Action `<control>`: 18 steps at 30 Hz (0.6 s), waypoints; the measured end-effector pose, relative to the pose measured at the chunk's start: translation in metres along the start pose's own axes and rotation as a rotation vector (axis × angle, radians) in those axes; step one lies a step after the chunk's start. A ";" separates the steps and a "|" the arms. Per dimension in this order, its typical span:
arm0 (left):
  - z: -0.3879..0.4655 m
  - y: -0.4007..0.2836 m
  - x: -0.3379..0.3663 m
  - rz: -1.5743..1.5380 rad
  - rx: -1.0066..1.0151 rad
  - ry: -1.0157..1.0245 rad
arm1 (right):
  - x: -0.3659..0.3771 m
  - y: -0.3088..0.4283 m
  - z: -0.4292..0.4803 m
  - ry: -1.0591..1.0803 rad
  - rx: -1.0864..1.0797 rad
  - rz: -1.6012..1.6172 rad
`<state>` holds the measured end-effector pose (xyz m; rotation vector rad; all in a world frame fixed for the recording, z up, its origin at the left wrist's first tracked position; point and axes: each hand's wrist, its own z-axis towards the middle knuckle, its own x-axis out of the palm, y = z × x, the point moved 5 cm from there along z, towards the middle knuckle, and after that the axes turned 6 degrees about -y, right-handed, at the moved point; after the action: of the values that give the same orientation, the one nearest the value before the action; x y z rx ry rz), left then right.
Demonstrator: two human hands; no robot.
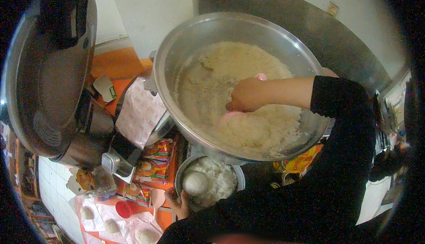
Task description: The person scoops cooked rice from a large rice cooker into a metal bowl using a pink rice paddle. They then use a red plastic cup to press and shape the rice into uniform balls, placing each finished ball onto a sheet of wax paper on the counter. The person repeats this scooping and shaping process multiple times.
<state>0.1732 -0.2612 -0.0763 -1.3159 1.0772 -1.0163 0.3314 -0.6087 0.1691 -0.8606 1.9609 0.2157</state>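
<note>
A wide metal pot (196,19) filled with cooked rice (242,56) stands before me, tilted in view. Down in the rice, my right hand (247,96) grips a pink plastic rice paddle (234,115); its handle end shows above my wrist and its blade is partly buried. Below the wide pot sits a smaller metal pot (243,181) of white rice, with a smooth rice dome (196,183) on top. My left hand (180,204) holds that pot's near left rim, its fingertips at the edge.
Several instant noodle packets (154,164) lie left of the small pot. Wrapping paper (141,111) is stacked beside the wide pot. Rice mounds (145,235) rest on paper sheets near a red plastic cup (125,208) and a wooden spoon (157,199). A dark wok-like pan (59,88) rises at left.
</note>
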 end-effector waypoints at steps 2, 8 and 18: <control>0.001 0.004 -0.003 0.065 0.037 0.015 | -0.006 0.003 -0.009 -0.037 -0.003 0.013; 0.002 0.012 -0.007 0.079 0.093 0.037 | -0.012 0.005 -0.038 -0.161 0.039 0.116; -0.010 -0.031 -0.015 0.345 0.097 0.252 | 0.024 -0.022 -0.083 -0.193 0.179 0.641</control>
<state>0.1610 -0.2490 -0.0445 -0.8999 1.3724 -0.9737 0.2802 -0.6757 0.1977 -0.0700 1.9796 0.4660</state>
